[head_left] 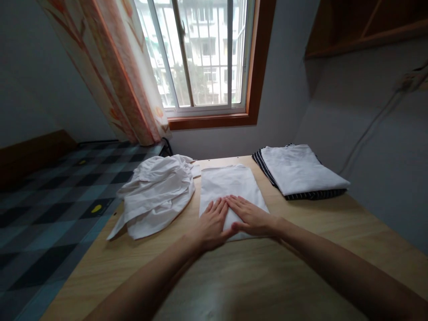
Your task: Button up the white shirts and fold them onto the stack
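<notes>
we note the wooden counter (234, 285) nearest. our left hand (212, 225) and right hand (250, 217) lie flat on the folded white cloth (230, 178), fingers (219, 207) extended, gripping nothing. crumpled white cloth (160, 191) left of it; folded stack (301, 169) farther right; window (207, 58) beyond.

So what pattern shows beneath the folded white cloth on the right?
White stripes on black folded fabric, best in the head view.
</notes>
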### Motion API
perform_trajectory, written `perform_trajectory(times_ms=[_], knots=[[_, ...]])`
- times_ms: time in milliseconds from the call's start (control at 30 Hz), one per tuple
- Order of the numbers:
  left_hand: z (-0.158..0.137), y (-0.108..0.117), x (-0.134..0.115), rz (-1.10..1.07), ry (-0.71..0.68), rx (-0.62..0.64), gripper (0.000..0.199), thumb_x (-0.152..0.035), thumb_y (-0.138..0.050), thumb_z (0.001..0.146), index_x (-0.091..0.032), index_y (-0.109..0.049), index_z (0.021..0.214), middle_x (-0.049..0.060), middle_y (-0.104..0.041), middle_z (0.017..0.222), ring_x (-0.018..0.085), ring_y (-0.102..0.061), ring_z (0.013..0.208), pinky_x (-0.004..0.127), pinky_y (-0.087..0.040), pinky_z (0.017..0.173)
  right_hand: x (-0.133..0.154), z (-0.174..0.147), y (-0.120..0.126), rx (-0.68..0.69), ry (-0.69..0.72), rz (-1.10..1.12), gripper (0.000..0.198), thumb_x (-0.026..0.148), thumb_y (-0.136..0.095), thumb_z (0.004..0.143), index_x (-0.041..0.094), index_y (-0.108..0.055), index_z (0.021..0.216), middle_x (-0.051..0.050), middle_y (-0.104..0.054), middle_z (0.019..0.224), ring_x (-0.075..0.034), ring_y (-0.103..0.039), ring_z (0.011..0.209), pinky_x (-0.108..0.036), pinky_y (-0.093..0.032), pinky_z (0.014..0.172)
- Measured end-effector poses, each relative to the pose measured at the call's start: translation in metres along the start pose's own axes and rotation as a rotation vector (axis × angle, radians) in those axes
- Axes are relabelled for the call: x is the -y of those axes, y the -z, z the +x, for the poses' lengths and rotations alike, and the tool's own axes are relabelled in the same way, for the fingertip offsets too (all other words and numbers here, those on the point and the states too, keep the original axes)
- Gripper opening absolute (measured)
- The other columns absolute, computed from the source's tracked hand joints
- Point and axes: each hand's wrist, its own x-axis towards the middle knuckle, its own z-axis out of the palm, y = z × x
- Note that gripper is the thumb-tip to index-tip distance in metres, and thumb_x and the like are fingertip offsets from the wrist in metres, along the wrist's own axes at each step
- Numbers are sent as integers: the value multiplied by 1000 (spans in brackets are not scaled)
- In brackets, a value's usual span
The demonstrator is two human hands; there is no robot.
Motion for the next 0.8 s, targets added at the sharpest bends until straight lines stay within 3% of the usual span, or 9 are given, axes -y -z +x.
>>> perform_trajectory(times_ms=[200, 433, 567, 700, 800], knots=[[-2, -11, 15, -3, 28, 65, 89, -69, -24, 91, -6, -19, 153, 18, -14, 159, 28, -10, 148, 43, -12, 120, -11, -19, -10, 19, -102, -100, 81, 62, -32, 95, 7, -19, 153, -18, -18, 158, -26, -15, 147, -45, -14, 121], [-18, -4, 26, 34, 89, 128, 89, -70, -23, 91, -6, -21, 152, 17, -12, 159, 28, -7, 148, 42, -10, 120, -22, -59, -1, 60, -252, -164, 81, 64, -30, 94, 10, -21, 153, -15, -17, 158, -26, -15, 147, -45, -16, 120], [-22, 9, 34, 17, 74, 204, 89, -68, -29, 90, -4, -20, 152, 19, -11, 159, 28, -8, 148, 42, -11, 119, -28, -69, 6, 94, -254, -133, 80, 64, -31, 94, 10, -25, 152, -14, -20, 158, -26, -18, 147, -44, -19, 120], [-4, 38, 44, -35, 38, 352, 80, -64, -41, 88, -7, -36, 145, 20, -26, 155, 29, -23, 145, 39, -22, 116, -40, -53, 27, 36, -243, -74, 67, 59, -27, 97, 15, -44, 144, -14, -44, 147, -26, -39, 138, -47, -25, 117], [27, 48, 46, -3, 89, 237, 67, -56, -34, 93, -10, -42, 141, 18, -35, 152, 28, -30, 143, 38, -26, 114, -46, -16, 40, -180, -249, -48, 64, 54, -27, 98, 13, -45, 143, -16, -46, 146, -27, -40, 137, -48, -29, 115]])
